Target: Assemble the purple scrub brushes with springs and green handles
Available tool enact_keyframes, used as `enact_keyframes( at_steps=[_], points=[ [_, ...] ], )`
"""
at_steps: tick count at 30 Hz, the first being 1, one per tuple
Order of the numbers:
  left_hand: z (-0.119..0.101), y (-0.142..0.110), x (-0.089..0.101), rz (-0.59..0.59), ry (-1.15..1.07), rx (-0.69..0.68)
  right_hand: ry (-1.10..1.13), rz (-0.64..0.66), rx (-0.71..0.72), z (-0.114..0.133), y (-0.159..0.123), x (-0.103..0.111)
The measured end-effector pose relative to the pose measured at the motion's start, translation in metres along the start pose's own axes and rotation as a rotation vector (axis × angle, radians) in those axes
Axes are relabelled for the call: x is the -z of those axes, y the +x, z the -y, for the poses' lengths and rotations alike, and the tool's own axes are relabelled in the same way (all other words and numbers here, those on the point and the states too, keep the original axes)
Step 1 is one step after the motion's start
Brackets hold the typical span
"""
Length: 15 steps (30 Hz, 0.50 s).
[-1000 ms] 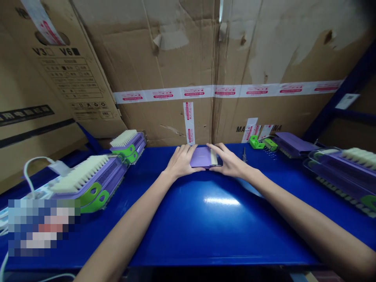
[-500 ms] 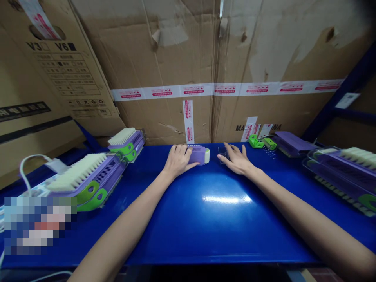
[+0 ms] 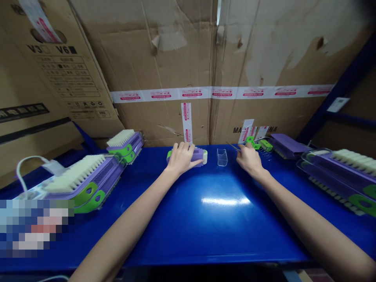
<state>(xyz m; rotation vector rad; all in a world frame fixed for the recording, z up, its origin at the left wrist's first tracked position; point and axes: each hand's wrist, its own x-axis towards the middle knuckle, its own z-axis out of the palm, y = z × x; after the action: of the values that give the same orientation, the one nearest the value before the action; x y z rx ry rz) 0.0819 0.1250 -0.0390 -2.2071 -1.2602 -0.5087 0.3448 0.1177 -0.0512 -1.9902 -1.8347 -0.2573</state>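
My left hand (image 3: pixel 180 158) lies over a small purple brush (image 3: pixel 198 155) with a green end and a pale end, fingers curled across its top and thumb along its near side. To the right of the brush stands a small clear plastic box (image 3: pixel 222 158), untouched. Beyond that box, my right hand (image 3: pixel 248 158) is closed around a thin pointed tool (image 3: pixel 232 145) whose tip points left; its exact kind is too small to make out. Just behind the right hand sit a bright green plastic part (image 3: pixel 251 141) and a green block (image 3: pixel 266 145) with small metal pieces near it.
Purple-and-green brushes with pale bristles stand at left (image 3: pixel 88 176) and right (image 3: pixel 337 172). A purple brush piece (image 3: pixel 289 145) rests at the back right. A white charger with cable (image 3: pixel 54 166) lies at left. Cardboard (image 3: pixel 161 58) walls the back of the blue table (image 3: pixel 188 227).
My right hand has left the clear box, moved right and closed on the thin tool. My left hand stays on the purple brush, and its green end now shows.
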Motion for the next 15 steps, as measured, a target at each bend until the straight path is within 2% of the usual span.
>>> enact_keyframes(
  at_steps=[3, 7, 11, 15],
  points=[
    [-0.001, 0.005, 0.002, 0.048, -0.043, 0.011, 0.184, -0.084, 0.212, 0.008, 0.001, 0.013],
    [-0.001, 0.014, 0.002, 0.091, -0.186, 0.022, 0.277, -0.054, 0.432, 0.019, -0.005, 0.033],
    [-0.004, 0.023, 0.001, 0.150, -0.354, -0.016, 0.312, -0.005, 0.503, 0.025, -0.011, 0.041],
    [-0.006, 0.027, -0.003, 0.158, -0.392, -0.017, 0.318, 0.014, 0.499, 0.026, -0.012, 0.040]
  ],
)
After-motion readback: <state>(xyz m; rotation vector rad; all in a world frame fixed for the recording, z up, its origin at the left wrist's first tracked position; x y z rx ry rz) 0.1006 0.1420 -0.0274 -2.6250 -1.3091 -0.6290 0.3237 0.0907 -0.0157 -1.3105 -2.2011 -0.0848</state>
